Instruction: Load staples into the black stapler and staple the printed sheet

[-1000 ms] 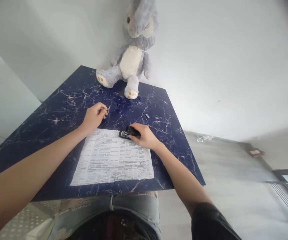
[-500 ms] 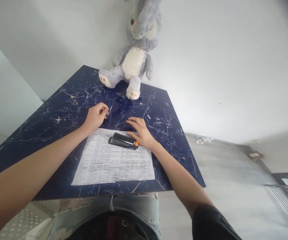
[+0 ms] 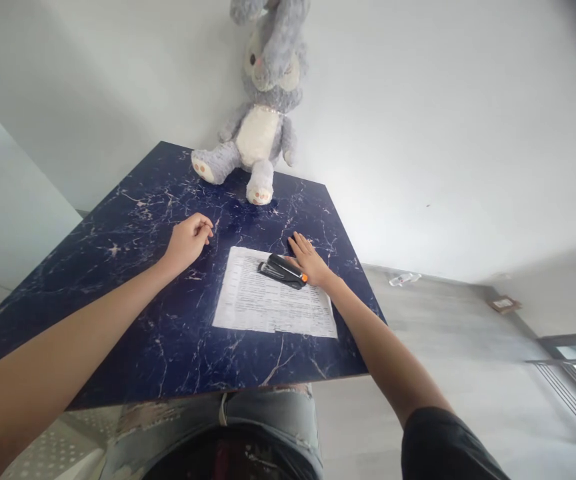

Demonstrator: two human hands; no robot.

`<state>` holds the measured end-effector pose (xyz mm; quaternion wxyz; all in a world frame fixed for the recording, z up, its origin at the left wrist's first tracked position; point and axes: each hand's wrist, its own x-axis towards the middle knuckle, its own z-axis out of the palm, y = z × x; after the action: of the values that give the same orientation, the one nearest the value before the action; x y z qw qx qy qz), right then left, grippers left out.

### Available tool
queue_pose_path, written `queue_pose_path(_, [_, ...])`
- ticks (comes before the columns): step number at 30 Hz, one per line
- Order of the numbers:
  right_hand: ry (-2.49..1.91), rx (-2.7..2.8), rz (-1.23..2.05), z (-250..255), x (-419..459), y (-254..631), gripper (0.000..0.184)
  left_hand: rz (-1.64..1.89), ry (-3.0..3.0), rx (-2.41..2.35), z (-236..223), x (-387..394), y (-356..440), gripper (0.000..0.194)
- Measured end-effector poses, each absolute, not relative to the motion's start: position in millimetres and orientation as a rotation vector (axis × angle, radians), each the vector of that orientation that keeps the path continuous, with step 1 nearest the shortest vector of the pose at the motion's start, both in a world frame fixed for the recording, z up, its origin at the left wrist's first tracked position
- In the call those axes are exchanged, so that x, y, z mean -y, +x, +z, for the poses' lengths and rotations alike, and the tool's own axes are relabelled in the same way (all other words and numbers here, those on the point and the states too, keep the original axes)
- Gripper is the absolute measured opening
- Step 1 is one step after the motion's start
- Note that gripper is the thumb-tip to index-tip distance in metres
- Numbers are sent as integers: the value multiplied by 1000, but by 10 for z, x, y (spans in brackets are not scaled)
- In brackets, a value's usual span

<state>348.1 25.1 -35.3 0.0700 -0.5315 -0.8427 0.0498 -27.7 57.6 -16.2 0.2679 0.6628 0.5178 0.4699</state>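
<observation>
While the stapler [image 3: 283, 273] is lying near twelve o'clock on the paper [image 3: 268, 307], the right hand [image 3: 310, 257] is resting flat beside it.
Its grip is released, the fingers extending onto the table [image 3: 178, 360] past the paper's one o'clock edge; whether the thumb is touching the stapler cannot be told. At ten o'clock, the left hand [image 3: 189, 237] is resting loosely curled, its grip unclear. The step in hand seems to be positioning the paper; any shift would be calling for even pressure, keeping the stapler aboard.
</observation>
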Motion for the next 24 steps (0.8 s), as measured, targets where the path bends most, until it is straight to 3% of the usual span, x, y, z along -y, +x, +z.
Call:
queue_pose_path(10, [-1541, 2463, 170, -292, -25, 3861, 67, 1239, 1838, -1384, -166, -569, -265, 9])
queue_pose_path(24, [-1282, 2554, 165, -334, -213, 2201, 62, 1247, 2174, -1214, 102, -132, 67, 24])
